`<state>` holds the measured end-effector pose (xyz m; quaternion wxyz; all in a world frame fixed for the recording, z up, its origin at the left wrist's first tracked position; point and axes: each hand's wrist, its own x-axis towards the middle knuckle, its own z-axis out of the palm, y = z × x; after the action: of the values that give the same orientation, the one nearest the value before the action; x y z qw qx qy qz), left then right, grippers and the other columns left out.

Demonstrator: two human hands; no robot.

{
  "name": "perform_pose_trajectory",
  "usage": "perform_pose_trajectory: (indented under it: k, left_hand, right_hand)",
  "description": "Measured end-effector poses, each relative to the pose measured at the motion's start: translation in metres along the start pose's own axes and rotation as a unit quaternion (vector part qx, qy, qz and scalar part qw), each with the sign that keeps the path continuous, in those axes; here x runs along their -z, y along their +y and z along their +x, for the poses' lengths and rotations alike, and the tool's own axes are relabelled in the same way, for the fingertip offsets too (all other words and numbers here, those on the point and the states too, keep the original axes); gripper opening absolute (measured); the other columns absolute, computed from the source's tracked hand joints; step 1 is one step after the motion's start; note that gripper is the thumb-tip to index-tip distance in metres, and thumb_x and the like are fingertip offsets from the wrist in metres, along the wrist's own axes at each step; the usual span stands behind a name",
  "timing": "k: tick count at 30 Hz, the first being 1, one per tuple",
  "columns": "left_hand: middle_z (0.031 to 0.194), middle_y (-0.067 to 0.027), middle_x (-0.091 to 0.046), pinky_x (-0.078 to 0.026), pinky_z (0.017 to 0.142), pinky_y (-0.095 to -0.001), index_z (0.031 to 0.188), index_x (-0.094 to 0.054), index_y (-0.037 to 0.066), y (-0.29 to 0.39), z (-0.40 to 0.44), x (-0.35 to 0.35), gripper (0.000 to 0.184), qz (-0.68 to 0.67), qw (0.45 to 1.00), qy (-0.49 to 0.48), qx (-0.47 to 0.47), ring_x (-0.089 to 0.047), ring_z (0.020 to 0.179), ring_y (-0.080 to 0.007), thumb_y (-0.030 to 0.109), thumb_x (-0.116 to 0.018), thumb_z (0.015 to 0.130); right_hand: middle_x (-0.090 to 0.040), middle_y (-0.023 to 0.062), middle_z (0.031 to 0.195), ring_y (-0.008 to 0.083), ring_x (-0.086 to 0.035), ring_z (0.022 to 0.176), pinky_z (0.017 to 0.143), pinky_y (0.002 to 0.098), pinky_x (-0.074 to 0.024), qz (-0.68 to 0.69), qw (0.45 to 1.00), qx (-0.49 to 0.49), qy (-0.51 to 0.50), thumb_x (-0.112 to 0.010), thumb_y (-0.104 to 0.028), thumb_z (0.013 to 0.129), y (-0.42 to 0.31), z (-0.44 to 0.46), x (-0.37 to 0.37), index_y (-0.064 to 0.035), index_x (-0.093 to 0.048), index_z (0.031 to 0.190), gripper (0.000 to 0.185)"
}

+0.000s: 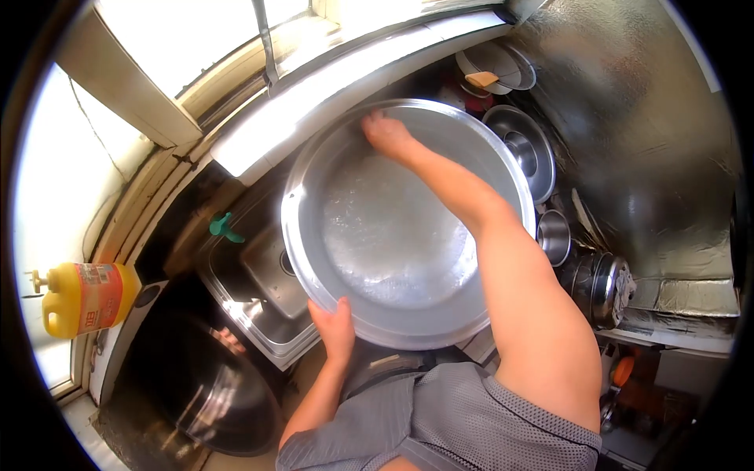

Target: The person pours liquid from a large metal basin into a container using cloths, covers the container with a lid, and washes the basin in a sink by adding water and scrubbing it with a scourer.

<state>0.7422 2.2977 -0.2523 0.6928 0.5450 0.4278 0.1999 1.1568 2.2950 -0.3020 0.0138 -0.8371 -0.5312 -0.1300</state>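
Note:
A large round metal basin fills the middle of the view, partly over the sink. Its inside faces me and looks wet and shiny. My left hand grips the basin's lower left rim, thumb on the inner side and the other fingers hidden behind the rim. Inside the basin, near its upper left wall, is my right hand with its fingers bent together against the metal. Whether anything is in those fingers is too small to tell. My right forearm crosses over the basin's right part.
A green tap handle rises behind the sink. On the window ledge at left stands a yellow pump bottle. A dark basin sits lower left. Metal bowls, a small pot and a lidded pot line the right.

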Motion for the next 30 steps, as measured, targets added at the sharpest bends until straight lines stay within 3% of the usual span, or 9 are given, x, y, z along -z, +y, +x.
perform_pose_trajectory:
  k: [5,8,11,13,14,15,17,22,30]
  left_hand:
    - [0.113,-0.0151,-0.057,-0.045,0.093,-0.0346,0.123,-0.044,-0.005,-0.005,0.0,0.002,0.042,0.0,1.0,-0.013,-0.002,-0.057,0.102,-0.0224,0.002,-0.06,0.085]
    - [0.114,-0.0146,-0.056,-0.044,0.094,-0.0343,0.123,-0.044,-0.005,-0.012,0.0,0.004,0.041,-0.014,1.0,-0.015,-0.01,-0.056,0.103,-0.0221,0.003,-0.06,0.086]
    - [0.114,-0.0143,-0.056,-0.044,0.094,-0.0341,0.123,-0.044,-0.005,-0.016,0.002,0.006,0.041,-0.024,0.999,-0.022,-0.021,-0.056,0.104,-0.0219,0.003,-0.06,0.086]
    - [0.114,-0.014,-0.056,-0.044,0.094,-0.0339,0.122,-0.044,-0.005,-0.013,0.002,0.005,0.04,-0.029,0.999,-0.024,-0.03,-0.055,0.103,-0.0215,0.004,-0.06,0.087]
    - [0.114,-0.014,-0.056,-0.044,0.094,-0.0339,0.122,-0.044,-0.005,-0.012,0.003,0.005,0.04,-0.028,0.999,-0.024,-0.027,-0.055,0.103,-0.0215,0.004,-0.06,0.087]
    - [0.113,-0.0139,-0.056,-0.044,0.094,-0.0337,0.122,-0.044,-0.005,-0.012,0.002,0.004,0.04,-0.027,0.999,-0.025,-0.029,-0.055,0.103,-0.0213,0.003,-0.06,0.087]
    - [0.113,-0.0138,-0.056,-0.044,0.094,-0.0336,0.122,-0.044,-0.005,-0.01,0.002,0.005,0.04,-0.021,0.999,-0.025,-0.03,-0.055,0.103,-0.0211,0.003,-0.06,0.087]
    - [0.113,-0.0113,-0.057,-0.043,0.094,-0.0326,0.124,-0.045,-0.005,-0.005,0.001,0.003,0.039,-0.018,0.999,-0.026,-0.022,-0.054,0.103,-0.0185,0.002,-0.059,0.088]
    - [0.115,-0.0124,-0.057,-0.043,0.095,-0.0333,0.124,-0.046,-0.005,-0.005,0.003,0.003,0.039,0.044,0.999,-0.003,-0.011,-0.055,0.104,-0.0201,0.004,-0.059,0.088]
  right_hand:
    - [-0.06,0.0185,0.09,0.032,-0.069,0.079,0.056,0.0375,-0.0583,-0.14,0.966,-0.208,-0.065,-0.062,-0.009,0.081,0.093,-0.12,0.065,0.0005,-0.059,0.091,0.014]
    - [-0.064,0.0127,0.092,0.0272,-0.066,0.094,0.061,0.0315,-0.0591,-0.236,0.908,-0.188,-0.291,-0.066,-0.009,0.078,0.073,-0.211,0.105,0.0007,-0.068,0.094,0.019]
    - [-0.07,0.0188,0.106,0.03,-0.069,0.102,0.076,0.043,-0.0582,-0.043,0.842,-0.214,-0.493,-0.061,-0.007,0.08,0.009,-0.263,0.13,-0.0028,-0.073,0.097,0.021]
    - [-0.07,0.0229,0.085,0.0332,-0.072,0.071,0.065,0.0426,-0.0584,0.098,0.704,-0.301,-0.635,-0.056,-0.003,0.076,-0.048,-0.241,0.149,0.0059,-0.071,0.089,0.021]
    - [-0.069,0.0233,0.075,0.0368,-0.068,0.057,0.059,0.043,-0.0573,0.163,0.701,-0.249,-0.648,-0.054,0.0,0.074,-0.069,-0.245,0.133,0.0089,-0.069,0.085,0.021]
    - [-0.069,0.0256,0.083,0.0377,-0.07,0.07,0.066,0.0441,-0.0574,0.187,0.716,-0.134,-0.659,-0.054,0.0,0.073,-0.091,-0.248,0.11,0.0089,-0.069,0.087,0.022]
    - [-0.065,0.0288,0.102,0.0414,-0.064,0.097,0.079,0.0472,-0.0541,0.25,0.826,-0.026,-0.505,-0.057,-0.002,0.076,-0.146,-0.239,0.08,0.0069,-0.066,0.094,0.023]
    - [-0.058,0.0253,0.104,0.0407,-0.064,0.089,0.074,0.0494,-0.0531,0.374,0.908,0.12,-0.148,-0.052,-0.012,0.088,-0.218,-0.141,0.008,0.001,-0.056,0.096,0.016]
    - [-0.059,0.0172,0.097,0.0342,-0.066,0.082,0.067,0.0439,-0.0555,0.131,0.979,0.138,-0.071,-0.051,-0.015,0.088,-0.057,-0.054,-0.058,-0.0086,-0.059,0.096,0.013]
